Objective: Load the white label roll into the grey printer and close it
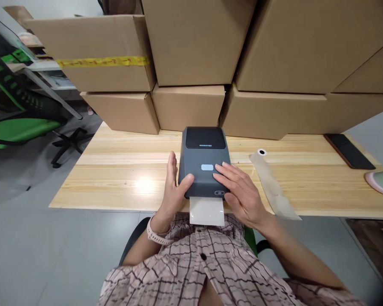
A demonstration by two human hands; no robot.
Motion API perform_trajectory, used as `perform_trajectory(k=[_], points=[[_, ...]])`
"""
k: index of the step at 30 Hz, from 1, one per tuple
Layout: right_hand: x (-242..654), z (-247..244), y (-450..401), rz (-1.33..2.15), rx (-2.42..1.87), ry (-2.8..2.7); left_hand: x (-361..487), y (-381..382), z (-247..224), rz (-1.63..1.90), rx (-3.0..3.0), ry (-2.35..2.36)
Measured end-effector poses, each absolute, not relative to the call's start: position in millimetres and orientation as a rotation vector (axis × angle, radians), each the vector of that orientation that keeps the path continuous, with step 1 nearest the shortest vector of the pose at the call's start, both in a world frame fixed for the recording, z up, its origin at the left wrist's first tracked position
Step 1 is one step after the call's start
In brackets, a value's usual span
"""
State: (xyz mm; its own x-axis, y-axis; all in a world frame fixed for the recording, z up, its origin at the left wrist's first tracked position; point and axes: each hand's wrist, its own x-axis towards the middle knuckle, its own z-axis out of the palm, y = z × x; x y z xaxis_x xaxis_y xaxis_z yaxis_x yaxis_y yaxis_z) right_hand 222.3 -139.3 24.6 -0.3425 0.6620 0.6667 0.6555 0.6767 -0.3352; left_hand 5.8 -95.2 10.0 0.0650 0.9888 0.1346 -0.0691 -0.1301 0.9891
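Observation:
A dark grey label printer [199, 180] stands on the wooden table right in front of me, with a black window on top and a pale button [207, 167]. From its front slot a white label strip [207, 211] sticks out past the table edge. My left hand [174, 187] is upright along the printer's left side, fingers stretched, thumb resting on its front left top edge. My right hand [241, 191] lies with extended fingers on the right part of the top, fingertips just right of the button.
Right of the printer, a small roll [261, 152] trails a strip of backing paper [272, 187] over the table [115, 170] edge. A phone [349, 151] and a cup-like object [381, 182] are farther right. Cardboard boxes [191, 106] are stacked behind. A green chair [25, 129] stands left.

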Motion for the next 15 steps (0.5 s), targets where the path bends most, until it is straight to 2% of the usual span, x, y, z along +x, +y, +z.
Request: perform_trajectory(k=[5, 15], points=[[203.5, -2.4, -136.6, -0.017, -0.965, -1.769, 8.5, -96.3, 1.0, 1.250, 1.194, 0.980], [200.4, -22.3, -127.7, -0.062, -0.882, -1.675, 15.6, -98.1, -13.7, 1.408, 1.289, 0.968]])
